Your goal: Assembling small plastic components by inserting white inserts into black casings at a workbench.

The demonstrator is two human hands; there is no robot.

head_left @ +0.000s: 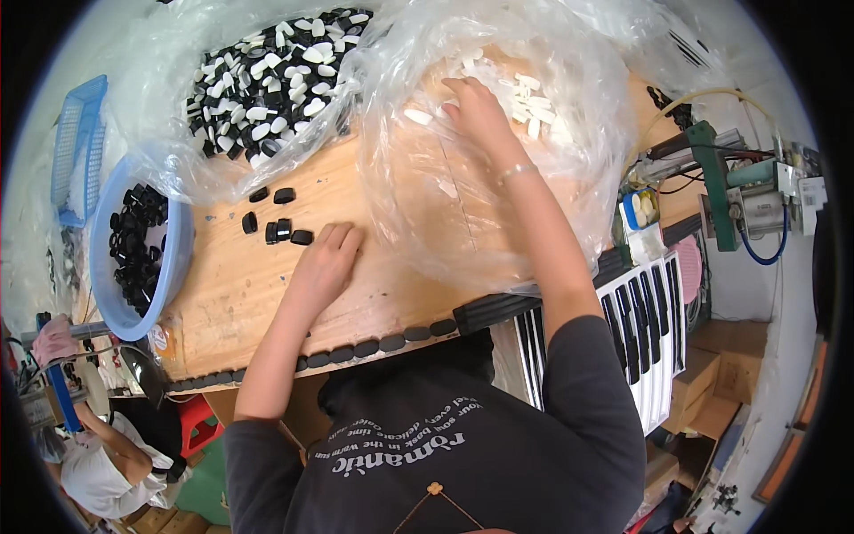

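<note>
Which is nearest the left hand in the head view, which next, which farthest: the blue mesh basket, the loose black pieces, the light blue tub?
1. Loose black pieces: just ahead and to the left of the left hand.
2. Light blue tub: farther to the left.
3. Blue mesh basket: far upper left, beyond the tub.

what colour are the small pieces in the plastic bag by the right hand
White pieces, seen best in the head view.
</note>
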